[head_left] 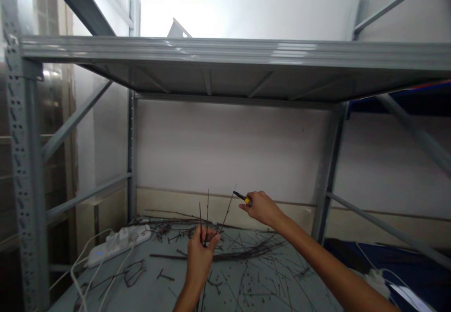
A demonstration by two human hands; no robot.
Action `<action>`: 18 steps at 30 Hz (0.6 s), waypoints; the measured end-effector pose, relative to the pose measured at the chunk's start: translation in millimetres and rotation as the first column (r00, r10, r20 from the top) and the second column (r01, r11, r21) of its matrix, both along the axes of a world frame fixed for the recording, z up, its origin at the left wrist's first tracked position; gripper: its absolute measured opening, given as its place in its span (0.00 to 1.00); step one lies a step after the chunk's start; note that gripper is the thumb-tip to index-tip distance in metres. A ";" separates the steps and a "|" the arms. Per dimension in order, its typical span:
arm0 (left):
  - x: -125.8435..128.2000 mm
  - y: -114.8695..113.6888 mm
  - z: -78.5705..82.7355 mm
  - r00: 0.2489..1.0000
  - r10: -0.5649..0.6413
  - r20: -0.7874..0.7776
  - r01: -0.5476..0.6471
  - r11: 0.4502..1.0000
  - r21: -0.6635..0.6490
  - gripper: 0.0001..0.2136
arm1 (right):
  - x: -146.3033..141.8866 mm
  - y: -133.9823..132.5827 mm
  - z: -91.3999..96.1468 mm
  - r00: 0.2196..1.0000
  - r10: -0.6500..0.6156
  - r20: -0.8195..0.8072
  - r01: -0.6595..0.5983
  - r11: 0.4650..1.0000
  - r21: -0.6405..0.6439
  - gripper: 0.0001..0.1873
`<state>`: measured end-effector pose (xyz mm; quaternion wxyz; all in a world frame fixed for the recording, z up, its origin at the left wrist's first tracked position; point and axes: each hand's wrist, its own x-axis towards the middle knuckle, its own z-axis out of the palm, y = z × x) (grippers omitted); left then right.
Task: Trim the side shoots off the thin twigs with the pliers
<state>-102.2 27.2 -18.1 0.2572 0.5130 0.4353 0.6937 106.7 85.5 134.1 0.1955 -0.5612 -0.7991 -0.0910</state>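
My left hand is closed around a few thin brown twigs that stand upright and fan out above the fingers. In my right hand is a pair of pruning shears, with a dark tip and a yellow-and-black handle. The dark tip points left and is at the upper part of the rightmost twig, which leans to the right. Whether the blades touch it or are apart is too small to tell. Below my hands a bundle of long branches lies across the grey shelf surface.
Cut twig bits lie scattered over the shelf, with more branches along the back. A white power strip with cables stands at left. Overhead runs an upper metal shelf; uprights frame the sides. Dark blue cloth lies right.
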 end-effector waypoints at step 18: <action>-4.5 -8.8 4.2 1.000 0.026 -0.013 -0.026 1.000 0.002 0.15 | -18.1 11.0 -5.2 0.995 0.040 -0.095 -0.044 0.998 -0.042 0.16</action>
